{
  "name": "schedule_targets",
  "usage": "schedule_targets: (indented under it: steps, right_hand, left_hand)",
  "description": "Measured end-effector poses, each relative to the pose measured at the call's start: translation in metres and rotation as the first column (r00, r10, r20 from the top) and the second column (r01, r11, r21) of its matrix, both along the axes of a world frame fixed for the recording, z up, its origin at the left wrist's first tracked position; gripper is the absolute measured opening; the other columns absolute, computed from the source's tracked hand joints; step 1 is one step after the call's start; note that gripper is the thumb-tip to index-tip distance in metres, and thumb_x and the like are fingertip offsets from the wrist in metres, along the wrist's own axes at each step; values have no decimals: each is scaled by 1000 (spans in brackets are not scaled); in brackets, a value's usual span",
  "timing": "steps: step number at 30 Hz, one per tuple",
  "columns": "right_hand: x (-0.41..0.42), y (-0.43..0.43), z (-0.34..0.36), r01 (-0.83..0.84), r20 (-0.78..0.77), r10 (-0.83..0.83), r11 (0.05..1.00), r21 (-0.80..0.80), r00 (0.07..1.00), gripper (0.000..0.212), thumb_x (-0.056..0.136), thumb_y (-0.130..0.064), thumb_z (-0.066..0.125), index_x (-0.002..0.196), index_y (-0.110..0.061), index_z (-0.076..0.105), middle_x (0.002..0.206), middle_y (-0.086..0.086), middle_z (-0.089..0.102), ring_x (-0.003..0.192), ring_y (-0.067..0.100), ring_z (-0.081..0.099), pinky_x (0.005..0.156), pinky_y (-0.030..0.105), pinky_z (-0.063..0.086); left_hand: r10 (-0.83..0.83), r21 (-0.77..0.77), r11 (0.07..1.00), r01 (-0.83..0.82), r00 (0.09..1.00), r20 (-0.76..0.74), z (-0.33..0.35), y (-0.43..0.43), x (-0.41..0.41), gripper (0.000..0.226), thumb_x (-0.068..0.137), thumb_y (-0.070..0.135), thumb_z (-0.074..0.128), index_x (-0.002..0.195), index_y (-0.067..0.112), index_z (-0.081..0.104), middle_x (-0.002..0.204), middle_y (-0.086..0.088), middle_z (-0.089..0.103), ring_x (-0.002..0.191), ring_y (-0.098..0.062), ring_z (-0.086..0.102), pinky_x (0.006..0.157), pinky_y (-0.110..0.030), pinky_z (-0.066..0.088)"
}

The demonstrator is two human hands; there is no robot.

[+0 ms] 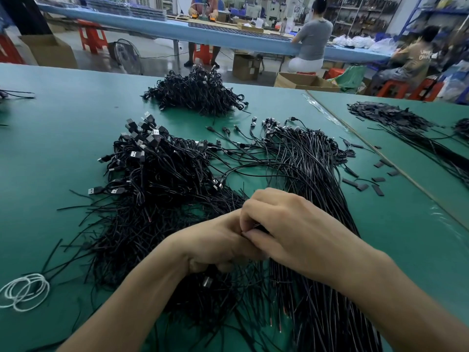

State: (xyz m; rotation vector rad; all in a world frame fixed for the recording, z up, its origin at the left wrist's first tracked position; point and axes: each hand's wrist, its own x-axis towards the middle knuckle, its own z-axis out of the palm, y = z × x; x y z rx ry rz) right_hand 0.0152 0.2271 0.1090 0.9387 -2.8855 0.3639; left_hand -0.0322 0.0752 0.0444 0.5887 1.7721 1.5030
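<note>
Your green table (63,153) bore tangled black USB cables (157,168), straight black cables (312,174) beside them, a farther cable pile (195,95), white wire loops (24,292) at your left and scattered black sleeve pieces (360,185).

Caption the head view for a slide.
Over a green table heaped with black USB cables, the left hand and right hand pinch black cable ends together.

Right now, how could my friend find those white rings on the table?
Start at the big green table. Look at its near left corner, left of the black cables. The white rings lie there, the only white thing among black wires.
</note>
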Motion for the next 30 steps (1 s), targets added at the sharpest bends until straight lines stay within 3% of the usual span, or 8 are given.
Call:
schedule_targets:
  steps: [4, 7, 10, 14, 18, 22, 27, 30]
  right_hand:
    - [0, -2, -2, 14, -2, -14, 1000, -14, 1000, 19, 94, -18, 56, 84, -25, 41, 84, -9, 50, 81, 9, 43, 75, 32, 45]
    - [-1, -3, -7, 45, -18, -46, 998, -47, 999, 19, 94, -17, 55, 87, -25, 39, 81, -10, 48, 78, 8, 42, 71, 27, 41]
    - [-5, -3, -8, 48, -60, -52, 997, -65, 997, 23, 94, -16, 55, 90, -27, 36, 77, -13, 44, 77, 9, 39, 69, 25, 36]
    - [-11, 3, -12, 89, -76, -106, 975, -204, 991, 23, 96, -14, 55, 93, -27, 37, 79, -13, 49, 81, 8, 44, 69, 24, 39]
    - [-13, 1, -21, 206, -40, -270, 815, -542, 962, 26, 93, -9, 63, 90, -24, 43, 78, -11, 53, 73, 6, 50, 63, 15, 38]
    - [-14, -9, -26, 197, -79, -375, 641, -741, 924, 33, 92, -6, 65, 87, -28, 40, 82, -6, 59, 73, 14, 57, 61, 22, 46]
    - [-16, -19, -30, 161, -169, -469, 584, -796, 867, 34, 94, -6, 62, 88, -31, 39, 84, -9, 58, 74, 11, 57, 61, 20, 46]
    - [-17, -19, -34, 247, 7, -473, 448, -859, 881, 31, 95, -8, 62, 85, -31, 43, 87, -8, 59, 72, 5, 58, 64, 22, 49]
  left_hand:
    - [11, 16, 1000, -11, 1000, -4, 1, 2, 0, 17, 72, 6, 60, 80, 20, 54, 49, 14, 42, 41, -2, 33, 34, -16, 28]
    - [26, 60, 998, -27, 1000, 10, 1, 3, 1, 28, 72, 2, 57, 80, 28, 62, 53, 12, 45, 44, -3, 34, 36, -17, 28]
    - [60, 87, 994, -60, 998, 3, 1, 4, 0, 31, 71, -1, 56, 100, 11, 57, 57, 11, 47, 47, -3, 38, 40, -18, 30]
    - [144, 220, 964, -148, 989, 32, 8, 6, 1, 20, 77, 3, 56, 91, 17, 56, 56, 10, 44, 45, -3, 33, 38, -15, 29]
    - [237, 370, 885, -283, 957, 166, 15, 9, 0, 27, 88, -3, 46, 105, 11, 62, 59, 7, 38, 47, -5, 26, 37, -15, 23]
    - [250, 537, 753, -381, 920, 301, 20, 15, 2, 35, 79, 12, 42, 107, 10, 62, 64, 6, 42, 51, -6, 34, 39, -16, 28]
    - [416, 548, 733, -402, 903, 106, 10, 18, 2, 22, 91, 19, 56, 111, 17, 64, 85, 1, 67, 78, -12, 63, 67, -24, 54]
    - [595, 415, 779, -470, 764, -250, 3, 14, -3, 15, 92, 23, 67, 106, 24, 60, 103, 0, 70, 97, -14, 66, 85, -31, 54]
